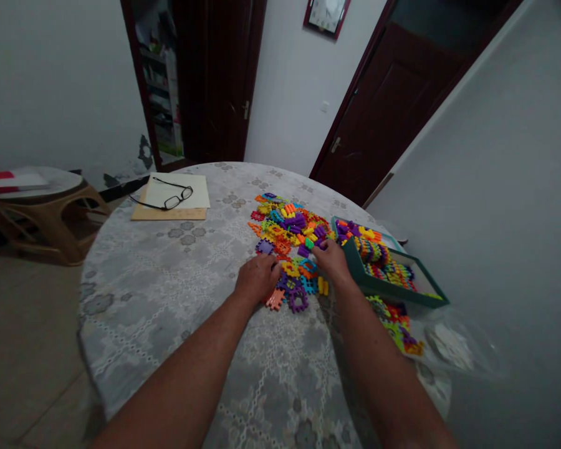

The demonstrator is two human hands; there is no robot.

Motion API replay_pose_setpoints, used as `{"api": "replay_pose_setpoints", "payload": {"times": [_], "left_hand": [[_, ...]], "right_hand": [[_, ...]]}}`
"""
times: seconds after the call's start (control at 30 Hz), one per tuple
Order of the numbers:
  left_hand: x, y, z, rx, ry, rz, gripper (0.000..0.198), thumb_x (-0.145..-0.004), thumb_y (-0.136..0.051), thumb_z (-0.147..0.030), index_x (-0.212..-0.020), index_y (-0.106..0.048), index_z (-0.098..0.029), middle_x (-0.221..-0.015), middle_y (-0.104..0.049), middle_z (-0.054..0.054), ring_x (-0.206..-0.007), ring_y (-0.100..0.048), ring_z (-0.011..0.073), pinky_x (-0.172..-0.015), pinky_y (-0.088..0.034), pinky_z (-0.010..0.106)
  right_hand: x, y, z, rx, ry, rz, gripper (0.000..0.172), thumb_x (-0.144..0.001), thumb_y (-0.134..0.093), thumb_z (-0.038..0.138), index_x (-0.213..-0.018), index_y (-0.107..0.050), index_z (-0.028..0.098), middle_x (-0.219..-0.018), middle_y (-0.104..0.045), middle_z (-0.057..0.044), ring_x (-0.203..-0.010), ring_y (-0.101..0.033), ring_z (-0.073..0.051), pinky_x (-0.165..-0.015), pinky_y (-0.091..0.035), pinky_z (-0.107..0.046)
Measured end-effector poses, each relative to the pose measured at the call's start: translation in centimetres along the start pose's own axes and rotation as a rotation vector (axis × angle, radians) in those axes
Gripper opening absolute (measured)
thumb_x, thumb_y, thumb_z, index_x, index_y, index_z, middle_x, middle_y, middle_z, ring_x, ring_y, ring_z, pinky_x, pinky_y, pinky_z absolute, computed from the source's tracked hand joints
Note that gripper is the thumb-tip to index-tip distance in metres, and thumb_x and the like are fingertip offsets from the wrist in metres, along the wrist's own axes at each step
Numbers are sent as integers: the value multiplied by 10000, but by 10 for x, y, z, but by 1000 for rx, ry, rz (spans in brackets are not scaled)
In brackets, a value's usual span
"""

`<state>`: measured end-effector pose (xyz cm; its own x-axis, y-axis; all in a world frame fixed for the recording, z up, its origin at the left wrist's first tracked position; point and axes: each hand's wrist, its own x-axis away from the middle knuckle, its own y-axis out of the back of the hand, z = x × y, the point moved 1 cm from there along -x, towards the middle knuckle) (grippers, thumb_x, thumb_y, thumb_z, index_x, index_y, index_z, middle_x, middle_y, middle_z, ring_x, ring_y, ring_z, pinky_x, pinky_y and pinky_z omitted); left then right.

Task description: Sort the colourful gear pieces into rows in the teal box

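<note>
Multicol. plastic pcs heap on table. L hand curls by them, grip unclear. R hand narrows at green pc, hold unclear.

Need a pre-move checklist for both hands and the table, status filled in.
1. Left hand at the plastic pieces: ok, along the pile's near-left edge.
2. Right hand holding the green piece: cannot tell; fingers are right by it, grip unclear.
3. Glasses away from both hands: ok, over the white paper.
4. All pieces in the green box: not ok, many lie outside.
5. Left hand's fingers empty: cannot tell.
</note>
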<state>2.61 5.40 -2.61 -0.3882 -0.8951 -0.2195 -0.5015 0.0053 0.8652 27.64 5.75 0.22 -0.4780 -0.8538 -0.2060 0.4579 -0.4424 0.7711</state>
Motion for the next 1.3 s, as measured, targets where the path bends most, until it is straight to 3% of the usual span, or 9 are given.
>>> {"api": "replay_pose_setpoints", "payload": {"times": [0.17, 0.33, 0.47, 0.73, 0.97, 1.1, 1.2, 1.3], "left_hand": [[0, 1, 1, -4, -12, 5, 270, -1131, -543, -359, -1039, -769, -242, -1115, -791, 74, -1059, -735, 239, -859, -496, 320], [-2, 0, 3, -22, -21, 7, 271, -1128, -533, -358, -1016, -755, -251, -1107, -791, 73, -1065, -733, 242, -883, -504, 315], [-4, 0, 5, -37, -33, 11, 270, -1130, -520, -358, -1030, -746, -250, -1106, -792, 72, -1068, -735, 240, -892, -501, 309], [-4, -1, 8, -26, -41, 7, 287, -1136, -499, -344, -1051, -753, -239, -1085, -797, 72, -1047, -746, 240, -870, -487, 317], [-3, 0, 6, -26, -27, 13, 276, -1133, -513, -360, -1047, -752, -250, -1091, -799, 68, -1038, -743, 236, -861, -489, 314], [-2, 4, 2, -23, -2, 25, 255, -1121, -536, -353, -1056, -758, -247, -1117, -794, 74, -1059, -737, 242, -868, -496, 320], [-2, 4, 1, -17, -8, 27, 254, -1123, -535, -347, -1054, -760, -250, -1126, -795, 72, -1076, -736, 240, -885, -498, 320], [-2, 1, 3, -29, -16, 17, 267, -1130, -529, -359, -1058, -761, -248, -1114, -792, 73, -1063, -737, 242, -883, -499, 324]], "right_hand": [[2, -9, 25, 436, 20, 149, 251, -1024, -625, 325, -1194, -743, 184, -1180, -827, -158, -1119, -781, -282, -885, -545, -321], [-5, -18, 46, 499, -45, 170, 528, -1020, -686, 573, -1317, -733, 139, -1312, -790, -247, -1226, -775, -361, -952, -588, -401], [-6, -25, 57, 522, -52, 179, 549, -1024, -700, 539, -1391, -693, 132, -1345, -775, -265, -1263, -770, -356, -994, -593, -413], [-3, -26, 66, 505, 47, 257, 478, -926, -803, 368, -1351, -723, 165, -1340, -795, -211, -1249, -769, -341, -980, -585, -387], [-15, 0, 58, 402, 138, 293, 316, -952, -718, 283, -1256, -773, 216, -1226, -833, -83, -1085, -778, -234, -808, -515, -258], [-17, 8, 49, 393, 144, 281, 299, -944, -675, 184, -1223, -779, 162, -1205, -825, -105, -1052, -755, -232, -782, -474, -260], [-10, 5, 46, 374, 170, 307, 243, -987, -670, 231, -1182, -787, 149, -1158, -829, -102, -1002, -743, -221, -762, -455, -259], [3, -4, 49, 324, 234, 379, 261, -1016, -718, 408, -1121, -805, 185, -1105, -836, -52, -963, -739, -193, -731, -438, -241]]}}
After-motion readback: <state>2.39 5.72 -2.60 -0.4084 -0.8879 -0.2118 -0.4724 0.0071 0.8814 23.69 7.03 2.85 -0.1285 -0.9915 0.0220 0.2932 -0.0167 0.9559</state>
